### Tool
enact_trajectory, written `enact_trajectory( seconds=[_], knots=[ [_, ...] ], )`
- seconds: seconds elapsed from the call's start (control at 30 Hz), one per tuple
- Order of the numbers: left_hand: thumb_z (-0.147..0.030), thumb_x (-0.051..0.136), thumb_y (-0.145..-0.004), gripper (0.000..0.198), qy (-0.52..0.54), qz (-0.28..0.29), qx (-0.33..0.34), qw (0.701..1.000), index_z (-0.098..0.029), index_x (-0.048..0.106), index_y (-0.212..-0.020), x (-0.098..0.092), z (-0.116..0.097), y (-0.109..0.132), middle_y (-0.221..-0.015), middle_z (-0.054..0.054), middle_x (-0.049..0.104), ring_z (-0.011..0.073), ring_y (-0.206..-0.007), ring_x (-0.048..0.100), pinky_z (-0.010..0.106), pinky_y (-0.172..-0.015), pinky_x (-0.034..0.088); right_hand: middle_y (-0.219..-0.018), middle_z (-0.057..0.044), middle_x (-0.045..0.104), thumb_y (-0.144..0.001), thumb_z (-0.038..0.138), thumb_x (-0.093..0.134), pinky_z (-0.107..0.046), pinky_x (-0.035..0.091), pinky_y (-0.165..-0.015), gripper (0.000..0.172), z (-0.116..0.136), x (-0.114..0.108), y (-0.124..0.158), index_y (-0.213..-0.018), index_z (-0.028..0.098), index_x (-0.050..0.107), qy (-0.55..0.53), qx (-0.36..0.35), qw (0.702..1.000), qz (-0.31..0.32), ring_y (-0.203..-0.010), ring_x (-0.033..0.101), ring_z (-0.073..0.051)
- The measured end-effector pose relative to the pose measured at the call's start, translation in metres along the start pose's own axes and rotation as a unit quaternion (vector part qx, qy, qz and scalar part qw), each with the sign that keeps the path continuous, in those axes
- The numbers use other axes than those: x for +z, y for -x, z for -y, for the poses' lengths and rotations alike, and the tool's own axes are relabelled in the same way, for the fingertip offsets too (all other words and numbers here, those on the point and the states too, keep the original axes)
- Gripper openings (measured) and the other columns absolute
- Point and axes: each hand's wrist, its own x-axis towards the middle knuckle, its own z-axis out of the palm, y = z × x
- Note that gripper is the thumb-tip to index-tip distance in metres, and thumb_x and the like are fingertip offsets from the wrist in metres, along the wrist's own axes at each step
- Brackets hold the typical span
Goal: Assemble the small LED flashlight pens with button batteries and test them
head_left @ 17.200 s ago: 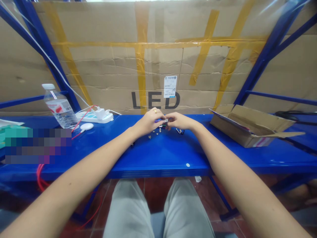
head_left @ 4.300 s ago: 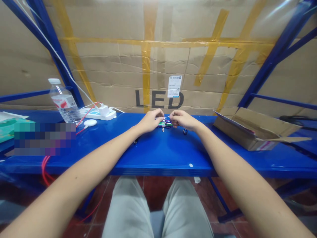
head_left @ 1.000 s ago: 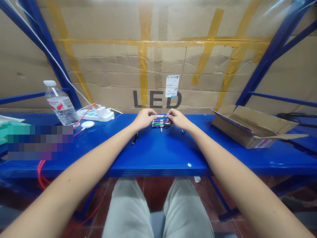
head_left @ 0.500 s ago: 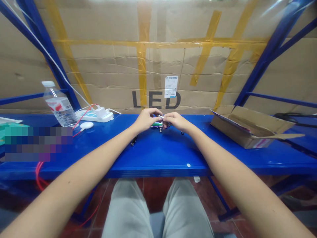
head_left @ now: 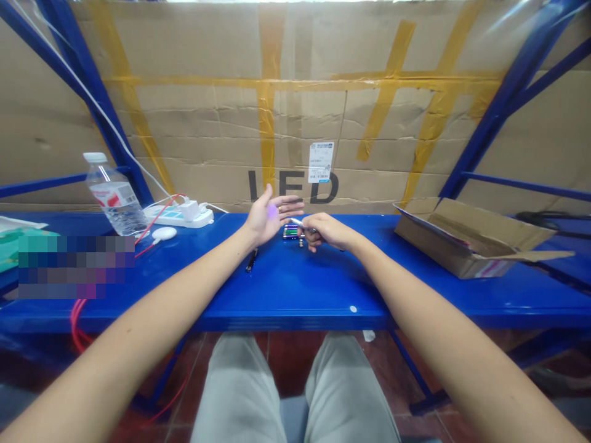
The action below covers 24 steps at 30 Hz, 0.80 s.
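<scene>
Silver penlight (head_left: 297, 222) sits pinched by the right hand (head_left: 324, 229); the left hand (head_left: 264, 221) has its fingers spread. A steady wrist should centre the violet spot (head_left: 273, 212) on the palm.

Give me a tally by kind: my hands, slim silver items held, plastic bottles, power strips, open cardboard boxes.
Left hand and right hand: 2
Held slim silver item: 1
Plastic bottle: 1
Power strip: 1
Open cardboard box: 1
Total: 6
</scene>
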Motion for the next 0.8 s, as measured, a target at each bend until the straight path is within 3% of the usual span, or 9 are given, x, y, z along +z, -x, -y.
enact_trajectory(
  seconds=[0.2, 0.47, 0.63, 0.8],
  knots=[
    [-0.079, 0.032, -0.088, 0.081, 0.004, 0.003, 0.006, 1.0, -0.016, 0.065, -0.127, 0.0018, 0.0016, 0.0007, -0.122, 0.018, 0.071, 0.034, -0.114, 0.066, 0.047, -0.093, 0.054, -0.043, 0.005, 0.038, -0.087, 0.028, 0.051, -0.028, 0.046, -0.045, 0.024, -0.0011, -0.0008, -0.0015, -0.065, 0.018, 0.056, 0.019, 0.01, 1.0, 0.023, -0.039, 0.035, -0.011],
    [-0.08, 0.019, -0.089, 0.089, 0.073, 0.002, -0.019, 0.997, -0.014, 0.068, -0.123, 0.0019, -0.0016, 0.0023, -0.124, 0.02, 0.07, 0.0334, -0.115, 0.065, 0.047, -0.093, 0.053, -0.04, 0.006, 0.041, -0.082, 0.03, 0.056, -0.025, 0.044, -0.043, 0.02, 0.0031, 0.001, 0.0005, -0.067, 0.017, 0.06, 0.023, 0.019, 0.999, 0.041, -0.038, 0.035, -0.01],
    [-0.082, 0.023, -0.087, 0.089, 0.073, 0.009, -0.021, 0.997, -0.014, 0.069, -0.121, 0.0024, -0.0025, 0.0029, -0.122, 0.02, 0.07, 0.034, -0.114, 0.066, 0.048, -0.09, 0.054, -0.039, 0.005, 0.04, -0.084, 0.027, 0.053, -0.025, 0.043, -0.042, 0.021, 0.0042, 0.002, 0.0009, -0.066, 0.017, 0.059, 0.028, 0.025, 0.998, 0.04, -0.036, 0.036, -0.01],
    [-0.081, 0.026, -0.087, 0.086, 0.146, 0.016, -0.041, 0.988, -0.014, 0.072, -0.114, 0.0029, -0.0017, 0.0029, -0.121, 0.02, 0.071, 0.0347, -0.115, 0.065, 0.049, -0.094, 0.052, -0.041, 0.006, 0.041, -0.085, 0.024, 0.053, -0.024, 0.043, -0.042, 0.019, 0.0021, 0.0023, -0.0009, -0.071, 0.015, 0.06, 0.028, 0.025, 0.999, 0.034, -0.037, 0.038, -0.01]
  ],
)
